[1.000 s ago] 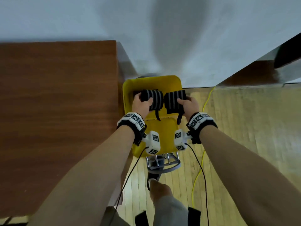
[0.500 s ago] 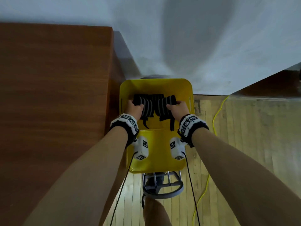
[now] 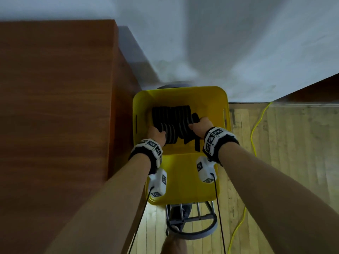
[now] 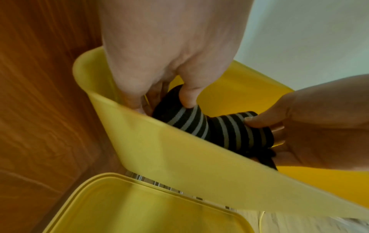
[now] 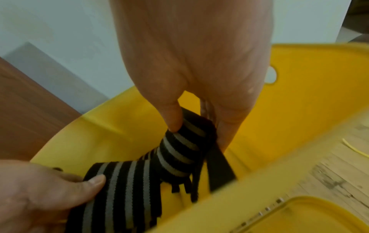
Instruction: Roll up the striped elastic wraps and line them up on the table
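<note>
Both hands reach into a yellow bin (image 3: 211,99) that holds several black elastic wraps with grey stripes (image 3: 172,116). My left hand (image 3: 156,133) grips one bundled striped wrap (image 4: 185,119) at the bin's near left, thumb on top. My right hand (image 3: 200,125) grips a second striped wrap (image 5: 185,141), whose black strap end (image 3: 197,145) hangs down. In the left wrist view the right hand (image 4: 299,126) pinches its wrap beside mine. The lower parts of the wraps are hidden by the bin wall (image 4: 179,149).
A brown wooden table (image 3: 55,107) stands directly left of the bin. The yellow lid (image 3: 183,176) lies in front of the bin on a metal stool frame (image 3: 192,228). A white wall is behind; a yellow cable (image 3: 256,123) runs over the wood floor at right.
Both hands have gone down and forward with their wraps, from above the bin's rim into the bin. The head view has moved closer to the bin.
</note>
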The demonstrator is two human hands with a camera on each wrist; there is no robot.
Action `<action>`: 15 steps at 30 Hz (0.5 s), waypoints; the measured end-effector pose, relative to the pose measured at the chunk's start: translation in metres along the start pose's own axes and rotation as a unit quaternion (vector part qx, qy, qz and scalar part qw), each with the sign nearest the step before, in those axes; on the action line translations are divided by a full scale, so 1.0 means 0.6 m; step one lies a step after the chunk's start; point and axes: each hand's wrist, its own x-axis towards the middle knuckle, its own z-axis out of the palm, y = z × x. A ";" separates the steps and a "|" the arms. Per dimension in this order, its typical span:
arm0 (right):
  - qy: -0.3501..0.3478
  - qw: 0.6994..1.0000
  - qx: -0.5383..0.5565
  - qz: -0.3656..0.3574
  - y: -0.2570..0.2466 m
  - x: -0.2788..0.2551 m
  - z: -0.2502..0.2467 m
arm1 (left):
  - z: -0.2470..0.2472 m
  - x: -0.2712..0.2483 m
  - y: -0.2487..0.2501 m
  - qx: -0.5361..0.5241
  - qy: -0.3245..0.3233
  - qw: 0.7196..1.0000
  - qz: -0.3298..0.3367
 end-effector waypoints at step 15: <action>-0.039 0.997 0.063 0.012 0.026 0.057 0.068 | 0.008 0.083 -0.028 0.170 0.006 0.985 0.029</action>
